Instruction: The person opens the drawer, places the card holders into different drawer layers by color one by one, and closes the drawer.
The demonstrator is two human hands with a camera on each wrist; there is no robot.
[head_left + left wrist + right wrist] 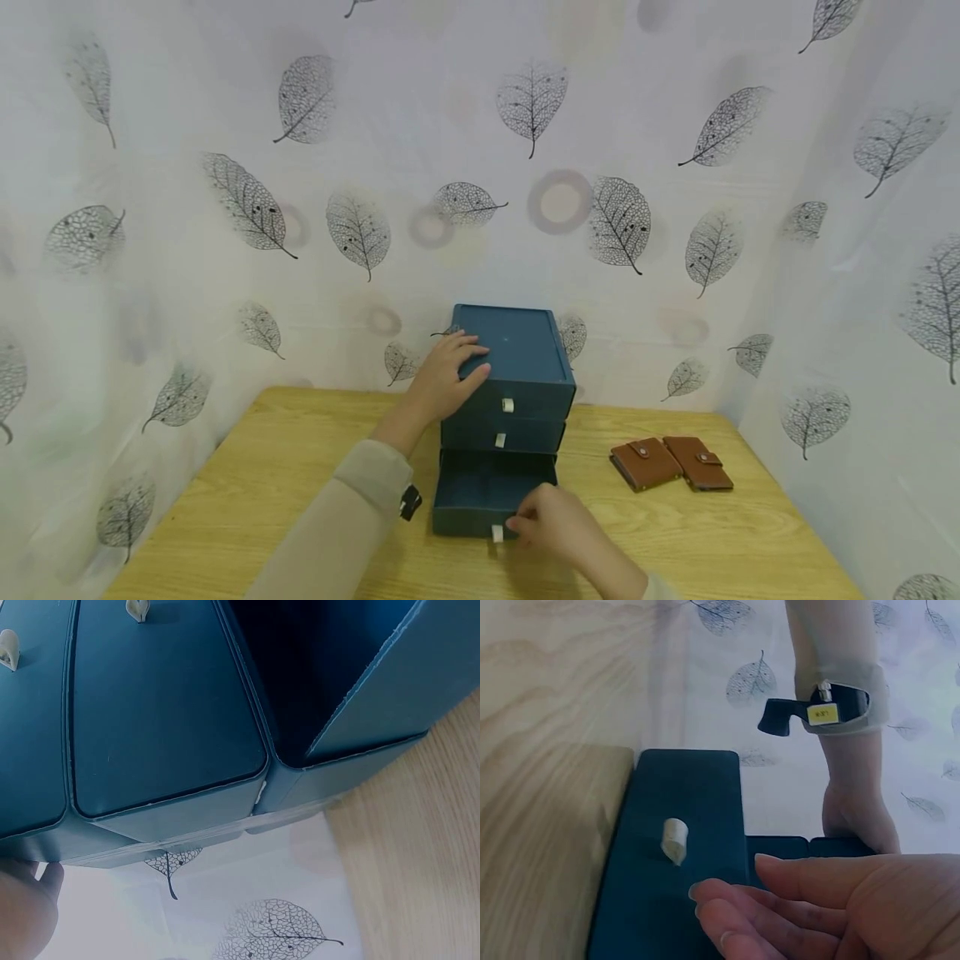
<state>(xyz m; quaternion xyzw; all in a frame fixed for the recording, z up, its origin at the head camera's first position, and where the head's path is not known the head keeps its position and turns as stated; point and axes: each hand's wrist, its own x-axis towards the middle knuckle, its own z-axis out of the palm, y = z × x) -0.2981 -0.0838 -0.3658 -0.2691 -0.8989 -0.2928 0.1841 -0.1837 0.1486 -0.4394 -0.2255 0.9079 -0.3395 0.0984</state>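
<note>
Wood table (300, 454) — leaf-print sheeting (468, 133) behind — hands (448, 375) at blue drawer unit (521, 346).

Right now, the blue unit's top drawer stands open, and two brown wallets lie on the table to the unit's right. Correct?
Not quite: the head view shows the bottom drawer standing open, while the top drawer is shut. The two brown wallets do lie on the table to the right of the blue unit.

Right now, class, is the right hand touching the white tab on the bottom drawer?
Apart: the right wrist view shows blue drawer front between the right hand and the white tab.
</note>
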